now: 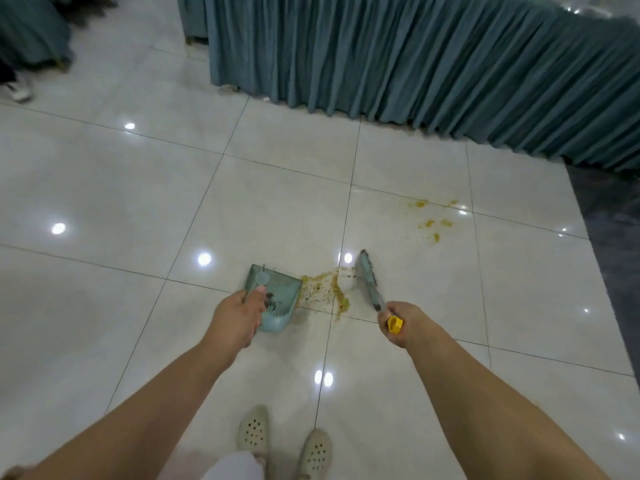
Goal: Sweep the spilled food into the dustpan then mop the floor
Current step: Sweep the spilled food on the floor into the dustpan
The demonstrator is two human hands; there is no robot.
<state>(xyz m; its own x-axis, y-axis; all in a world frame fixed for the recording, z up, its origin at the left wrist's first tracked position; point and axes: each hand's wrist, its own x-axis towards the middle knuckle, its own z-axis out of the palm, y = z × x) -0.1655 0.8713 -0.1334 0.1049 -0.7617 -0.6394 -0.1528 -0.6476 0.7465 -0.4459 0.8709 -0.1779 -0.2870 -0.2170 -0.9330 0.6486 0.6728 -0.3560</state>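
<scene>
A pale teal dustpan [277, 292] stands on the white tile floor, its mouth facing right. My left hand [239, 317] grips its upright handle. My right hand [401, 323] grips the broom handle, whose yellow end cap [394, 323] sticks out of my fist. The teal broom head [367, 278] rests on the floor to the right of the pan. Between pan and broom lies a swept pile of yellow-green spilled food [325, 292]. More yellow food bits [433, 221] are scattered further away at the right.
A table with a long pleated teal skirt [415, 64] runs across the back and right. A dark floor strip [609, 237] borders the tiles at the right. My feet in cream perforated shoes [284, 441] stand below. Another person's shoe [19, 93] shows at far left.
</scene>
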